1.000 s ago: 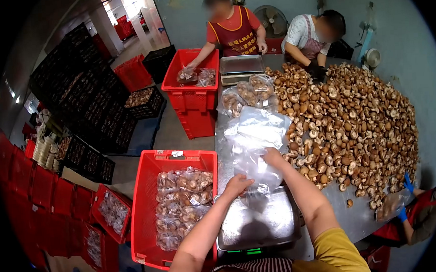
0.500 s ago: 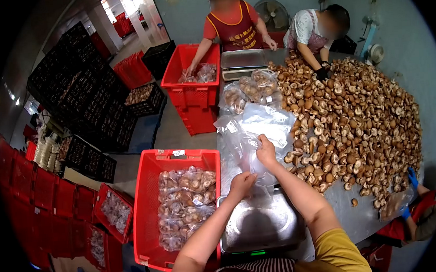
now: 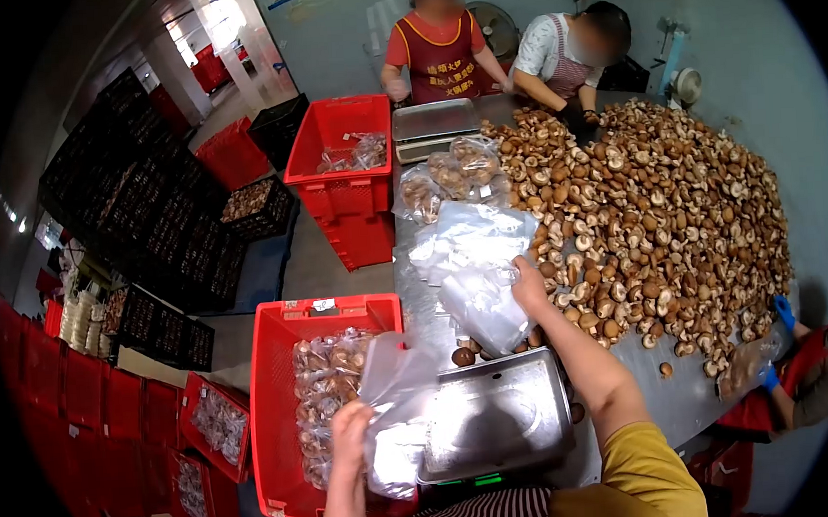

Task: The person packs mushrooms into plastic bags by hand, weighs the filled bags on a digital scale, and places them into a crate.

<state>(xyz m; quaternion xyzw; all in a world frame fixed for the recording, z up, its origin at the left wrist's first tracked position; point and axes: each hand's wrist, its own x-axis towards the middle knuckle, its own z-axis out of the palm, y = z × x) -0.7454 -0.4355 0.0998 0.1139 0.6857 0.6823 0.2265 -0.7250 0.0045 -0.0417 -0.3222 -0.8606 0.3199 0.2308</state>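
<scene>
My left hand (image 3: 351,432) is closed on a clear plastic bag (image 3: 397,376), which hangs between the red crate and the scale. My right hand (image 3: 530,290) pinches the edge of another clear plastic bag (image 3: 482,311) above the far side of the scale. More flat clear bags (image 3: 483,229) lie just beyond it on the metal table. In front of me is the scale (image 3: 497,418), its metal pan bare. A few loose mushrooms (image 3: 463,356) lie behind the pan, partly hidden by the bag.
Bagged mushrooms fill part of the red crate (image 3: 264,407) at left. A large mushroom heap (image 3: 665,217) covers the table's right. Two co-workers stand beyond, near a second scale (image 3: 435,119) and filled bags (image 3: 449,174); blue-gloved hands (image 3: 769,377) work at far right.
My hands, close together on the bags before, are now apart. The left has moved left and down with a bag; the right stays over the table. A co-worker's hand has left the far crate.
</scene>
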